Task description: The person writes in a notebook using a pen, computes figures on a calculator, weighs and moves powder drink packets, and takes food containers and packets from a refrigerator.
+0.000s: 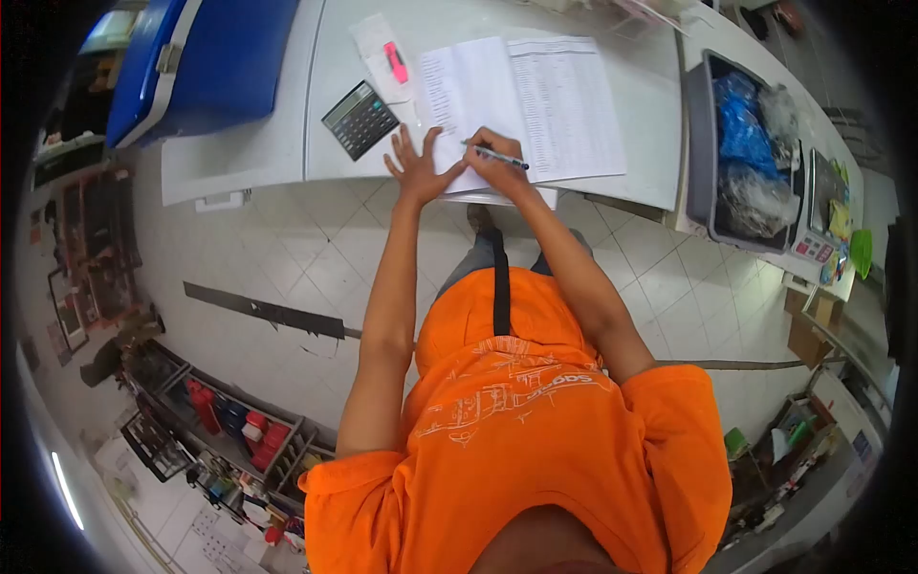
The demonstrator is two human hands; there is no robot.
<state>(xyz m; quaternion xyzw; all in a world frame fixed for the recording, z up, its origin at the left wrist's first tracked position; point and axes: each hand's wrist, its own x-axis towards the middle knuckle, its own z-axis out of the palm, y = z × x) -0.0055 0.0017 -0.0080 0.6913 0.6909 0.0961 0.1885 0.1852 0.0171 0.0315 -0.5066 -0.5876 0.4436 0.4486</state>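
My right hand [495,170] grips a pen [507,159] above an open notebook or stack of sheets [476,86], its tip near the lower part of the left page. That page bears a column of handwriting along its left side; the right page [564,105] is covered with a table of rows. My left hand [418,175] lies with fingers spread at the lower left edge of the paper, its thumb close to my right hand. Just beyond its fingertips sits a black calculator [360,120]. A pink highlighter [395,62] rests on a white slip [373,46] behind the calculator.
A large blue cooler box [215,67] stands on the white table [330,38] at the left. On the right, a grey bin [703,143] holds blue and clear plastic bags, with a scale [815,251] beside it. Shelves with goods [249,430] line the lower left.
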